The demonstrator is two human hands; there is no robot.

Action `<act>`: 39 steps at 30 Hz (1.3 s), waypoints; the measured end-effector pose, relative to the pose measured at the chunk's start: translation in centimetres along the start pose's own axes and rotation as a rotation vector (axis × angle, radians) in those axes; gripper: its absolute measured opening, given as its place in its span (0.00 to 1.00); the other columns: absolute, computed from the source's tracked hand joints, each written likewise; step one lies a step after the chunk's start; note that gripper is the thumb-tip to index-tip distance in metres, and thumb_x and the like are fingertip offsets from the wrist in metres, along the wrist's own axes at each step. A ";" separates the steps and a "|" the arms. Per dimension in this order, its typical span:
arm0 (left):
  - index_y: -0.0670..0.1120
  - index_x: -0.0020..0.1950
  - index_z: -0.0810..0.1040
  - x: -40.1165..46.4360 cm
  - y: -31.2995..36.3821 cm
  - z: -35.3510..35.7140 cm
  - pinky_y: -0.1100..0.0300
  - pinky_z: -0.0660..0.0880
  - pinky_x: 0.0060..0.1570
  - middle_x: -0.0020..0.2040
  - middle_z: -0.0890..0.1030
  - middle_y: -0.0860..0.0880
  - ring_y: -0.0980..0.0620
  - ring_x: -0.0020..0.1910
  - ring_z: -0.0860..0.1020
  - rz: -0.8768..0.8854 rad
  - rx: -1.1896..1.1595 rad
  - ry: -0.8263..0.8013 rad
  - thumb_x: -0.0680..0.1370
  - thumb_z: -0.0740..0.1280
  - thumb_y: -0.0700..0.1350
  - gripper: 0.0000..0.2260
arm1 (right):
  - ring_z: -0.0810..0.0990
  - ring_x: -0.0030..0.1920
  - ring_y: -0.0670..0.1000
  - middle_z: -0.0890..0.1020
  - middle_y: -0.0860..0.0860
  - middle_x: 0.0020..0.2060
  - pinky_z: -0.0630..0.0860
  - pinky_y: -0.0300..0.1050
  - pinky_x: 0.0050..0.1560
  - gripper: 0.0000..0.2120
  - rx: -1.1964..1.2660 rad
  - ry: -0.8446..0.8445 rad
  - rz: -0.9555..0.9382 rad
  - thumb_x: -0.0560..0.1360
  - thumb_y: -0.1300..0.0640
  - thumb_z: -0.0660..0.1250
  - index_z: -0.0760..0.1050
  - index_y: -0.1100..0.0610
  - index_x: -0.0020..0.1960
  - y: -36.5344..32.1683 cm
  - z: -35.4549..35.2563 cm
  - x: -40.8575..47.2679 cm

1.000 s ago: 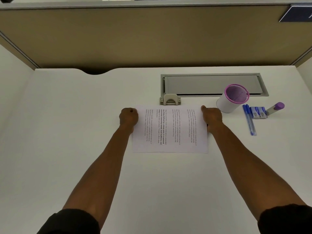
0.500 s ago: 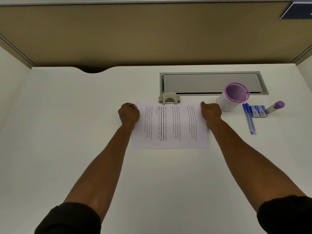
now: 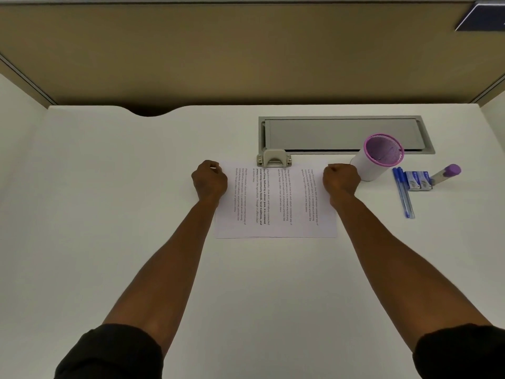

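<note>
A printed paper sheet point(image 3: 276, 203) lies flat on the white desk point(image 3: 109, 214), its far edge pushed under a beige hole punch point(image 3: 274, 158). My left hand point(image 3: 210, 179) grips the sheet's far left corner with curled fingers. My right hand point(image 3: 341, 180) grips the far right corner the same way. Both forearms stretch forward over the desk.
A white and purple mesh pen cup point(image 3: 378, 157) stands just right of my right hand. Further right lie two blue pens point(image 3: 403, 192), a small box of staples point(image 3: 418, 181) and a purple-capped glue stick point(image 3: 446, 173). A grey cable hatch point(image 3: 344, 134) sits behind, before a tan partition.
The sheet has slid away from me, with its far edge now under the hole punch. Both hands moved forward with it.
</note>
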State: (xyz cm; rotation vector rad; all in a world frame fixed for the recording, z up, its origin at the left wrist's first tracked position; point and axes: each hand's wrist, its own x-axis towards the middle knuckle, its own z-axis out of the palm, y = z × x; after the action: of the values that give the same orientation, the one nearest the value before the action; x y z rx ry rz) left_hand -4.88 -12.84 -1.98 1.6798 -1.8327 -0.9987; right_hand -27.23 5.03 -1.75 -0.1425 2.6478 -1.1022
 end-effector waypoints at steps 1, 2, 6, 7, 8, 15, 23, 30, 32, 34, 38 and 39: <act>0.40 0.57 0.81 0.0 0.1 0.0 0.73 0.65 0.45 0.55 0.84 0.43 0.47 0.53 0.81 0.002 0.003 0.005 0.79 0.64 0.38 0.10 | 0.83 0.52 0.57 0.85 0.57 0.49 0.78 0.46 0.56 0.12 -0.013 0.004 -0.015 0.75 0.61 0.63 0.83 0.61 0.53 -0.1 0.1 -0.1; 0.40 0.58 0.81 0.0 0.1 0.1 0.70 0.67 0.47 0.56 0.83 0.43 0.46 0.54 0.81 0.002 0.001 0.008 0.79 0.64 0.38 0.10 | 0.83 0.52 0.57 0.86 0.56 0.50 0.79 0.47 0.56 0.12 -0.021 0.010 -0.023 0.75 0.61 0.64 0.84 0.60 0.53 -0.2 0.2 -0.1; 0.38 0.57 0.82 0.1 0.2 0.3 0.66 0.68 0.51 0.56 0.84 0.42 0.44 0.56 0.81 0.020 0.019 0.019 0.79 0.65 0.38 0.10 | 0.82 0.55 0.56 0.85 0.54 0.53 0.79 0.50 0.58 0.12 -0.026 0.036 -0.015 0.75 0.60 0.66 0.83 0.57 0.56 -0.4 0.6 -0.3; 0.38 0.57 0.82 0.1 0.2 0.3 0.66 0.68 0.51 0.56 0.84 0.41 0.44 0.56 0.81 0.023 0.026 0.021 0.79 0.65 0.38 0.10 | 0.82 0.55 0.56 0.85 0.54 0.54 0.79 0.50 0.58 0.12 -0.032 0.037 -0.018 0.75 0.60 0.66 0.82 0.57 0.56 -0.4 0.6 -0.3; 0.39 0.56 0.82 0.0 0.2 0.3 0.66 0.68 0.51 0.55 0.84 0.42 0.44 0.55 0.81 0.024 0.027 0.021 0.78 0.65 0.38 0.09 | 0.82 0.55 0.56 0.85 0.54 0.54 0.79 0.50 0.59 0.12 -0.042 0.039 -0.024 0.75 0.60 0.66 0.82 0.57 0.56 -0.3 0.6 -0.3; 0.38 0.60 0.80 0.1 -0.3 0.6 0.56 0.73 0.61 0.57 0.82 0.41 0.44 0.58 0.80 0.081 0.101 -0.010 0.78 0.68 0.43 0.13 | 0.84 0.50 0.57 0.86 0.56 0.48 0.79 0.51 0.57 0.11 -0.103 0.047 -0.104 0.75 0.56 0.66 0.84 0.60 0.52 0.4 0.6 -0.3; 0.43 0.79 0.61 -1.8 -4.3 -0.8 0.49 0.54 0.79 0.79 0.62 0.44 0.47 0.80 0.56 0.424 0.303 -0.131 0.83 0.59 0.55 0.28 | 0.69 0.70 0.57 0.72 0.57 0.69 0.68 0.51 0.69 0.23 -0.214 0.042 -0.700 0.78 0.52 0.63 0.69 0.59 0.71 -0.8 0.8 -2.8; 0.45 0.82 0.49 -4.0 -7.8 -1.9 0.47 0.46 0.80 0.82 0.51 0.45 0.48 0.82 0.47 0.564 0.489 -0.232 0.80 0.53 0.65 0.37 | 0.47 0.79 0.53 0.51 0.54 0.79 0.48 0.52 0.78 0.29 -0.578 -0.341 -0.992 0.82 0.47 0.52 0.49 0.58 0.79 -2.6 3.6 -4.6; 0.46 0.82 0.46 -4.2 -7.4 -1.6 0.47 0.46 0.80 0.82 0.49 0.45 0.48 0.82 0.46 0.566 0.515 -0.256 0.80 0.52 0.66 0.38 | 0.46 0.79 0.53 0.49 0.54 0.79 0.47 0.51 0.78 0.29 -0.609 -0.362 -0.967 0.83 0.48 0.51 0.47 0.58 0.79 -2.6 4.0 -4.7; 0.46 0.82 0.45 -4.4 -7.2 -1.2 0.47 0.45 0.80 0.82 0.47 0.45 0.48 0.82 0.44 0.556 0.540 -0.265 0.79 0.51 0.68 0.39 | 0.46 0.79 0.53 0.49 0.54 0.79 0.48 0.52 0.78 0.29 -0.638 -0.367 -0.954 0.83 0.48 0.51 0.47 0.58 0.79 -2.5 4.1 -4.6; 0.45 0.82 0.43 -4.5 -7.3 -0.8 0.47 0.44 0.80 0.82 0.46 0.45 0.47 0.81 0.43 0.545 0.584 -0.254 0.79 0.49 0.69 0.41 | 0.46 0.79 0.52 0.48 0.53 0.79 0.50 0.52 0.78 0.29 -0.662 -0.382 -0.946 0.83 0.49 0.51 0.47 0.58 0.79 -2.4 4.2 -4.5; 0.45 0.82 0.42 -4.5 -7.4 -0.6 0.47 0.44 0.80 0.82 0.45 0.45 0.47 0.81 0.43 0.541 0.590 -0.255 0.79 0.48 0.69 0.41 | 0.47 0.79 0.52 0.48 0.53 0.79 0.50 0.52 0.78 0.29 -0.663 -0.387 -0.945 0.83 0.49 0.51 0.47 0.58 0.79 -2.4 4.2 -4.5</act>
State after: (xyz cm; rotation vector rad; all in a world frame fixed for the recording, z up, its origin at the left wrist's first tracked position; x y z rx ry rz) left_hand 1.06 -8.49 -6.60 1.2298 -2.7469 -0.4750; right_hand -21.76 1.39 -1.93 -1.6541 2.4399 -0.2318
